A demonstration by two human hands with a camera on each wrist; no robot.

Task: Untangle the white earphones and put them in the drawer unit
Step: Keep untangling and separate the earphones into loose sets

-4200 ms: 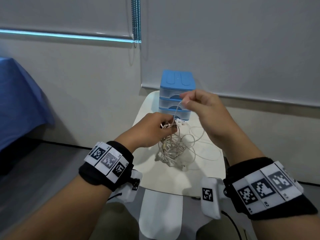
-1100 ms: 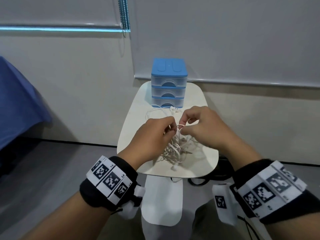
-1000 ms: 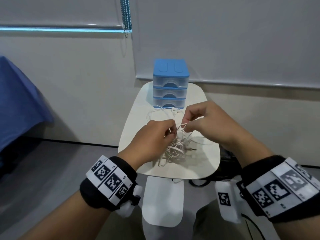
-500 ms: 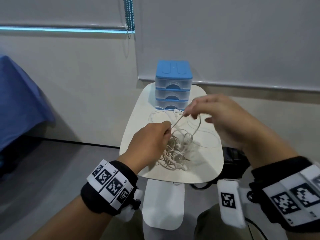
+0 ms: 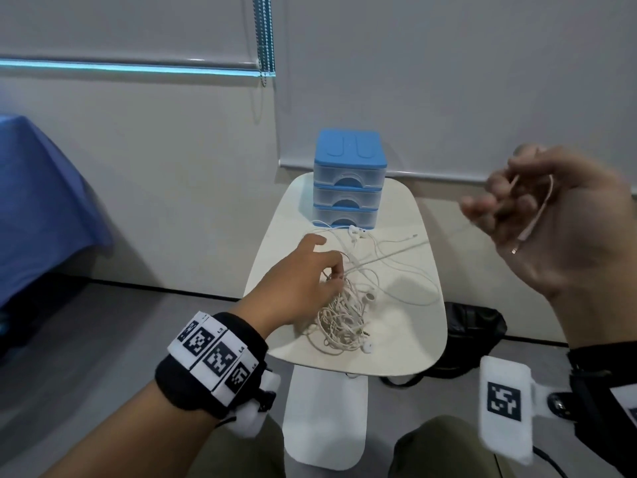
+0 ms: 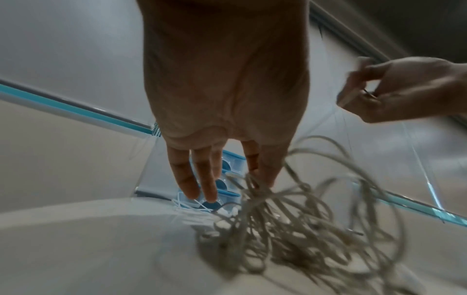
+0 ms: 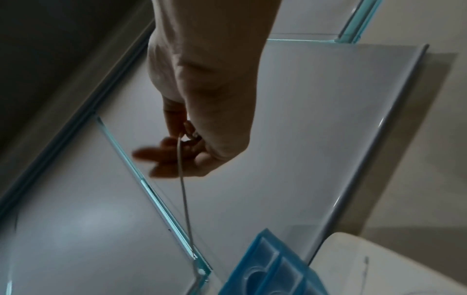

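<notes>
Untangling was under way: the left hand (image 5: 303, 281) pinched the white earphones (image 5: 344, 315) bundle at the table's (image 5: 413, 336) centre, while the right hand (image 5: 558, 222), at three o'clock, pinched a freed cord end. Next, the strand probably needed drawing clear; the drawer unit (image 5: 349, 179) stood closed at twelve o'clock.

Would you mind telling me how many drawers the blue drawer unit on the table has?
3. They are stacked in the drawer unit: top drawer, middle drawer, bottom drawer, all closed. None seem hidden.
</notes>
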